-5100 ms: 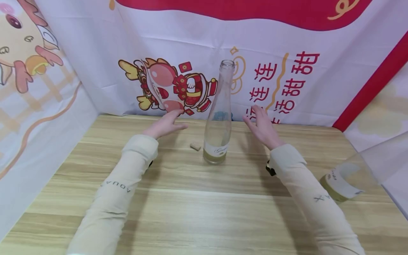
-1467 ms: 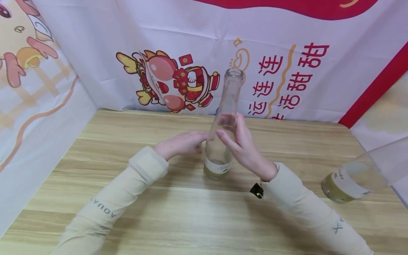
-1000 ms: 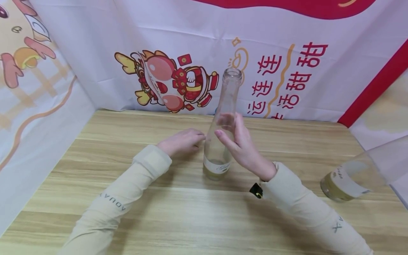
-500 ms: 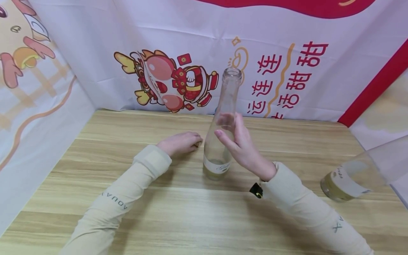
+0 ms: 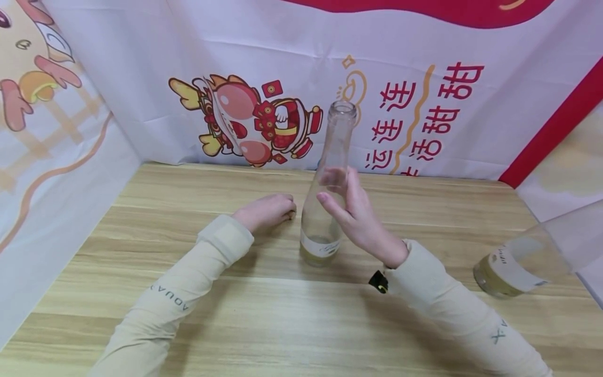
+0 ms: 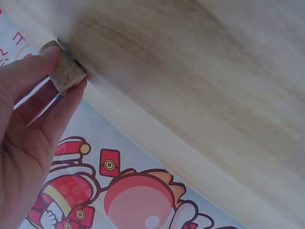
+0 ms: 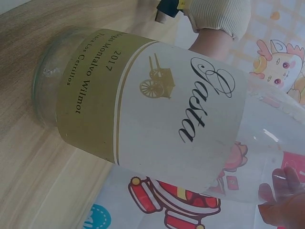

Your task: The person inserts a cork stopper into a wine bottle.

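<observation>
A clear glass wine bottle stands upright on the table, uncorked, with its mouth facing up. My right hand grips its middle from the right, thumb in front and fingers behind the glass. In the right wrist view the bottle's white and gold label fills the middle, and fingertips show through the glass. Left of the bottle, my left hand is low at the tabletop. The left wrist view shows it pinching a cork between thumb and fingers, close to the wood.
A second clear bottle stands at the right side of the wooden table, its upper part reaching the picture's edge. Behind the table hangs a white printed cloth with red figures and lettering.
Earlier both hands were apart from everything and the cork lay by the bottle. My right hand took hold of the bottle, my left took the cork and has since drawn slightly left.
</observation>
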Motion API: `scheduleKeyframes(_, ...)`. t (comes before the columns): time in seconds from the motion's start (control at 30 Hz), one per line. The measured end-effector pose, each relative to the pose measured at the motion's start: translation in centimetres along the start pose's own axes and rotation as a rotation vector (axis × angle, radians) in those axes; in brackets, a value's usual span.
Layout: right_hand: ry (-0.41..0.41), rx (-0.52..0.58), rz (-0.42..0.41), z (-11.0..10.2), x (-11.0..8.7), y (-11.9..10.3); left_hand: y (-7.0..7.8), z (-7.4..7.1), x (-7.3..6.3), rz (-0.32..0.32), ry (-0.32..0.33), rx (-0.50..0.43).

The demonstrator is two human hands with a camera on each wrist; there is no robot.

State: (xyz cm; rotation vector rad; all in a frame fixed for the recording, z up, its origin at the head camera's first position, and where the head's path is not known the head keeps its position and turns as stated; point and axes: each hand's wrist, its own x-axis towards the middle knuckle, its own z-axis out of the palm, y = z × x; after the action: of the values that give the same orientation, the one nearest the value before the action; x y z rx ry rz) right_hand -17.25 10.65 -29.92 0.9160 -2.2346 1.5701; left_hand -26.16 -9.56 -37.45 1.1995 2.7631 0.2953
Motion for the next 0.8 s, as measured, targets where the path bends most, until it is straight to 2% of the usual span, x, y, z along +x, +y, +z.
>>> scheduleKeyframes(0.13, 0.001, -0.002, 0.005, 0.1, 0.0, 0.1, 0.1, -0.5, -0.2, -0.027, 0.010, -0.057)
scheduleKeyframes(0.27, 0.003, 0.002, -0.001, 0.1, 0.0, 0.2, 0.2, -1.5, 0.0, -0.032, 0.051, -0.139)
scheduleKeyframes(0.4, 0.005, 0.000, -0.006, 0.1, 0.0, 0.2, 0.6, -3.0, 0.3, -0.012, 0.122, -0.160)
scheduleKeyframes(0.63, 0.013, -0.003, -0.034, 0.2, 0.0, 0.3, 1.6, -5.7, 0.0, 0.063, 0.327, -0.159)
scheduleKeyframes(0.8, 0.013, -0.005, -0.043, 0.1, 0.1, 0.2, 2.6, -7.4, -0.6, 0.044, 0.418, -0.209)
